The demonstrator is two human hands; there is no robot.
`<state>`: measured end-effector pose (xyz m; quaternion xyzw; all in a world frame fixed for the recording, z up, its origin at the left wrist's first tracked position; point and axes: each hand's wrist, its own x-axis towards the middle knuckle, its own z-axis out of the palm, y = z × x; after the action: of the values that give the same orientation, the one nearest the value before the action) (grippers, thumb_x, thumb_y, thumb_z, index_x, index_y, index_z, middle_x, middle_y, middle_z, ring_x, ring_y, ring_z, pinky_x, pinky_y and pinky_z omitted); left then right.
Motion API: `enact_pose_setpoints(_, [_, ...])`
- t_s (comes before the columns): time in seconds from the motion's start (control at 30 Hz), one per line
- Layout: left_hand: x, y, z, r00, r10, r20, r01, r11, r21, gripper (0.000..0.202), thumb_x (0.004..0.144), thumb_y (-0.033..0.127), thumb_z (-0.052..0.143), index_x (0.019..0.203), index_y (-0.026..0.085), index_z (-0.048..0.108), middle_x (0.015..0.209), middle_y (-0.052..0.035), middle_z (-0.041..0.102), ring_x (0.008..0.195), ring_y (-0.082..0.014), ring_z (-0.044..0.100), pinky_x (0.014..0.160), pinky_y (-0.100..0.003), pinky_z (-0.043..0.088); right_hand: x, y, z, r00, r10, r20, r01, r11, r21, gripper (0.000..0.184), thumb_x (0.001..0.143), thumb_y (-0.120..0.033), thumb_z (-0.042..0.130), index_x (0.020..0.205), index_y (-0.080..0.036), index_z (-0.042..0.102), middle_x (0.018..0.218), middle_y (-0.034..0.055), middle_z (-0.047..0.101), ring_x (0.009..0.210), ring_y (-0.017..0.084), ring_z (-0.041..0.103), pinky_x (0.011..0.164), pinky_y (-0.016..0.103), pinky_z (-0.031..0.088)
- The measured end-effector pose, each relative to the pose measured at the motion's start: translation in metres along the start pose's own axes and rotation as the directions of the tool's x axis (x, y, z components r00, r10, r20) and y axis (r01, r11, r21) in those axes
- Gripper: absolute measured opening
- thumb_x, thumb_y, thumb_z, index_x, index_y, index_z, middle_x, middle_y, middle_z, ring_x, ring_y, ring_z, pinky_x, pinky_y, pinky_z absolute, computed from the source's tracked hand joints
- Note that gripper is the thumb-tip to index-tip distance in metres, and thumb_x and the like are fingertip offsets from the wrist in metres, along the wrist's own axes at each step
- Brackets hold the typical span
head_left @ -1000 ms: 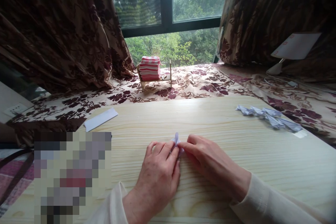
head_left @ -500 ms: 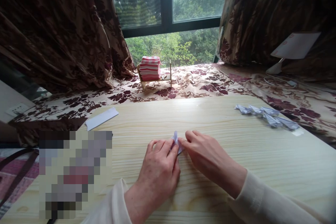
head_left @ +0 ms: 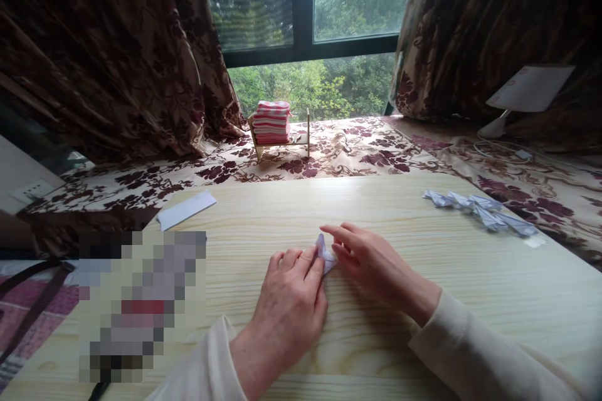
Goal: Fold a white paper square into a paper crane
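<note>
A small piece of folded white paper (head_left: 325, 255) lies on the pale wooden table, one flap standing up. My left hand (head_left: 294, 288) presses down on it, the fingers closed over its left side and covering that part. Just right of the paper is my right hand (head_left: 371, 266), its index finger stretched out beside the raised flap and the fingers apart. Whether a lower finger of that hand touches the paper's right corner I cannot tell.
Several folded paper pieces (head_left: 484, 210) lie in a cluster at the table's right edge. A stack of white strips (head_left: 187, 210) sits at the back left. Below it is a pixelated patch (head_left: 143, 304). Beyond the table (head_left: 376, 200) are a small rack of pink cloths (head_left: 273, 122) and a lamp (head_left: 529, 89).
My right hand has lifted slightly off the paper and its fingers have spread. More of the folded paper shows. My left hand still presses on it. The whole view has shifted slightly.
</note>
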<state>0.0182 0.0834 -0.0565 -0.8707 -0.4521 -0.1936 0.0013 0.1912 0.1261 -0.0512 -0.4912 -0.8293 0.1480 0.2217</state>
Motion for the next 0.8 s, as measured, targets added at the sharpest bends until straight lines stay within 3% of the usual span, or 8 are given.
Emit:
enact_pose_setpoints(0.07, [0.000, 0.000, 0.001, 1.000, 0.008, -0.007, -0.008, 1.000, -0.006, 0.038, 0.086, 0.016, 0.048, 0.122, 0.012, 0.059, 0.126, -0.0129, 0.061, 0.108, -0.0300, 0.052, 0.092, -0.051, 0.042, 0.003, 0.001, 0.003, 0.997, -0.082, -0.001, 0.082, 0.996, 0.038, 0.041, 0.089, -0.010, 0.044, 0.127, -0.020, 0.055, 0.101, 0.0068, 0.062, 0.082, 0.015, 0.060, 0.072, 0.025, 0.045])
enact_pose_setpoints(0.13, [-0.001, 0.000, 0.001, 1.000, 0.013, -0.015, -0.013, 1.000, -0.012, 0.038, 0.087, 0.017, 0.047, 0.123, 0.011, 0.058, 0.124, -0.0132, 0.062, 0.106, -0.0298, 0.052, 0.091, -0.050, 0.043, 0.006, 0.001, 0.005, 0.990, -0.142, 0.020, 0.141, 0.989, 0.045, 0.034, 0.088, -0.009, 0.046, 0.116, -0.021, 0.061, 0.100, 0.0063, 0.061, 0.086, 0.015, 0.060, 0.073, 0.025, 0.045])
enact_pose_setpoints(0.33, [-0.002, -0.001, 0.002, 0.999, 0.017, -0.028, -0.017, 1.000, -0.025, 0.037, 0.088, 0.017, 0.047, 0.123, 0.011, 0.058, 0.126, -0.0136, 0.060, 0.107, -0.0299, 0.052, 0.092, -0.051, 0.042, 0.019, 0.000, 0.002, 0.985, -0.168, 0.031, 0.169, 0.985, -0.043, 0.020, 0.085, -0.007, 0.053, 0.094, -0.018, 0.066, 0.099, 0.0068, 0.059, 0.089, 0.016, 0.055, 0.073, 0.025, 0.044])
enact_pose_setpoints(0.5, [-0.002, 0.000, 0.001, 0.999, 0.020, -0.028, -0.022, 0.998, -0.057, 0.035, 0.087, 0.017, 0.048, 0.120, 0.013, 0.059, 0.124, -0.0133, 0.061, 0.105, -0.0298, 0.052, 0.090, -0.051, 0.042, 0.030, -0.009, -0.010, 0.962, -0.213, 0.171, 0.246, 0.948, -0.201, 0.015, 0.085, -0.008, 0.057, 0.081, -0.017, 0.068, 0.091, 0.0067, 0.061, 0.088, 0.018, 0.050, 0.067, 0.026, 0.041])
enact_pose_setpoints(0.6, [-0.001, -0.003, -0.001, 0.999, 0.020, -0.045, -0.025, 0.994, -0.109, 0.032, 0.086, 0.015, 0.048, 0.116, 0.012, 0.060, 0.119, -0.0136, 0.063, 0.103, -0.0291, 0.053, 0.089, -0.050, 0.042, 0.033, -0.015, -0.016, 0.957, -0.213, 0.198, 0.257, 0.938, -0.233, 0.018, 0.086, -0.011, 0.057, 0.072, -0.016, 0.067, 0.085, 0.0070, 0.060, 0.084, 0.019, 0.048, 0.064, 0.027, 0.039])
enact_pose_setpoints(0.7, [0.001, -0.011, -0.003, 0.991, -0.054, -0.123, 0.029, 0.980, -0.197, 0.025, 0.087, 0.013, 0.047, 0.107, 0.014, 0.062, 0.106, -0.0102, 0.067, 0.097, -0.0246, 0.055, 0.088, -0.045, 0.043, 0.033, -0.018, -0.018, 0.953, -0.215, 0.216, 0.268, 0.928, -0.260, 0.020, 0.088, -0.012, 0.057, 0.070, -0.016, 0.067, 0.083, 0.0071, 0.060, 0.083, 0.019, 0.047, 0.064, 0.028, 0.038])
enact_pose_setpoints(0.8, [0.005, -0.022, -0.007, 0.974, -0.128, -0.186, 0.099, 0.983, -0.157, 0.024, 0.088, 0.013, 0.046, 0.102, 0.016, 0.065, 0.103, -0.0090, 0.066, 0.098, -0.0245, 0.054, 0.088, -0.045, 0.042, 0.033, -0.017, -0.017, 0.950, -0.220, 0.224, 0.276, 0.926, -0.260, 0.020, 0.088, -0.011, 0.057, 0.072, -0.016, 0.068, 0.083, 0.0067, 0.060, 0.084, 0.018, 0.048, 0.065, 0.027, 0.038])
